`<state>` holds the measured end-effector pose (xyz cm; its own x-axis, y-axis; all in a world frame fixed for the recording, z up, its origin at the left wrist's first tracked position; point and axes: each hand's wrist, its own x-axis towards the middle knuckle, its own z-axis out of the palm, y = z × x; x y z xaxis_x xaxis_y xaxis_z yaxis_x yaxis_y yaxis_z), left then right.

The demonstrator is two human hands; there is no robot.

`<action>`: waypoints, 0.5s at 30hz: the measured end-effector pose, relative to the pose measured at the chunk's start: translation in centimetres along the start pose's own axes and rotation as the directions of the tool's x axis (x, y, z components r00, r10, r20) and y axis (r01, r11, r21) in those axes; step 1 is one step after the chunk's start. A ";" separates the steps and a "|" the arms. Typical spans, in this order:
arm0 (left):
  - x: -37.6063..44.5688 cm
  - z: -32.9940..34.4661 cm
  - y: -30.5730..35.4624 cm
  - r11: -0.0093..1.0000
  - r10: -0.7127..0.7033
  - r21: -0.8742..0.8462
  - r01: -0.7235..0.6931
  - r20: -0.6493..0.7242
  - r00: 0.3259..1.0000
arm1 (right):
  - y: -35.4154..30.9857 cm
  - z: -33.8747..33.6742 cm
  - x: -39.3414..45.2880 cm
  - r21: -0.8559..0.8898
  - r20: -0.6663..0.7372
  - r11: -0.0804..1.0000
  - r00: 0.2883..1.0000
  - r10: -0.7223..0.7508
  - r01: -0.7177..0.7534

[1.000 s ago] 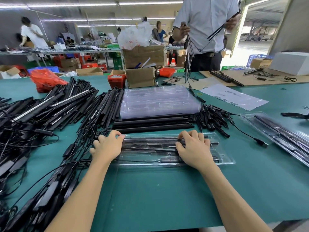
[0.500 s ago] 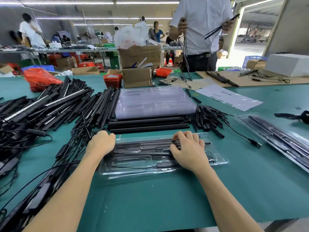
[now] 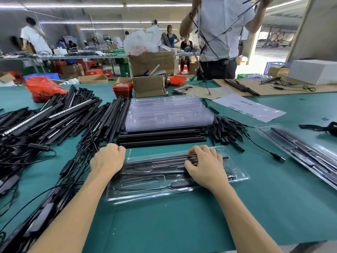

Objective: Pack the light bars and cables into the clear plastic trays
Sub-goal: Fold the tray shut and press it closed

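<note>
On the green desk (image 3: 182, 225) the clear plastic tray (image 3: 145, 195) lay with its long axis left to right, black light bars (image 3: 160, 161) inside running the same way. The left hand (image 3: 107, 158), its grip curled into a fist, rested at the tray's left end; whether it pinched anything was hidden. The right hand (image 3: 206, 166) pressed bent fingers on the bars. Beyond both, a stack of empty trays (image 3: 167, 112) sat on more bars.
</note>
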<state>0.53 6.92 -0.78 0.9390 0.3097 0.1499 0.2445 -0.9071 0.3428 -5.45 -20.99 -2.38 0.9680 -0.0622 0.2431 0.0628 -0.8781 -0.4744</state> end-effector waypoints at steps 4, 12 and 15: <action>0.3 -0.5 -0.4 0.999 -0.031 -0.017 0.034 0.154 0.988 | 0.2 0.2 0.1 0.108 -0.100 0.994 0.995 0.005 0.006; 0.9 -2.0 -0.2 0.963 -0.004 -0.262 0.057 0.197 0.980 | -2.2 -1.6 -0.9 0.411 -0.529 0.905 0.837 0.140 0.109; 0.9 -2.2 -0.3 0.950 -0.034 -0.297 0.098 0.216 0.976 | -3.4 -3.0 -2.2 0.680 -0.213 0.733 0.962 0.169 0.022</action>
<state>0.78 8.10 1.25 0.9603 0.2711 -0.0655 0.2526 -0.7463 0.6158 -8.55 -19.28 1.28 0.8902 -0.3092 0.3345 0.2327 -0.3228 -0.9174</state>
